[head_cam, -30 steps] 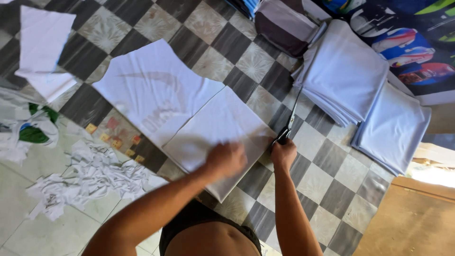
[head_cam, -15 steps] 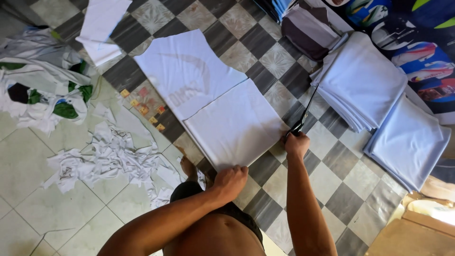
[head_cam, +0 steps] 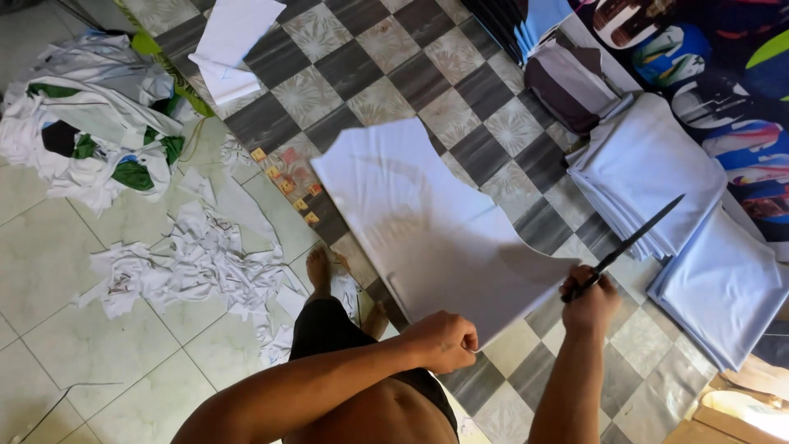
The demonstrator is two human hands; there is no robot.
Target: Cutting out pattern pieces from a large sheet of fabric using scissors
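A large white cut fabric panel (head_cam: 427,222) is lifted off the checkered floor, its near end raised and curling. My left hand (head_cam: 444,339) is closed on its near edge. My right hand (head_cam: 589,302) grips dark scissors (head_cam: 629,243) by the handles at the panel's right corner, the blades pointing up and to the right, away from the cloth. My bare foot (head_cam: 318,271) rests on the floor just left of the panel.
Folded stacks of pale fabric (head_cam: 649,177) lie to the right, beside a colourful printed cloth (head_cam: 715,66). White fabric scraps (head_cam: 197,263) and a heap of white and green cloth (head_cam: 90,140) lie on the left. More white pieces (head_cam: 230,41) lie at the top.
The white panel has been lifted from lying flat on the floor. My left hand now grips its near edge, and the scissors have swung up and rightward.
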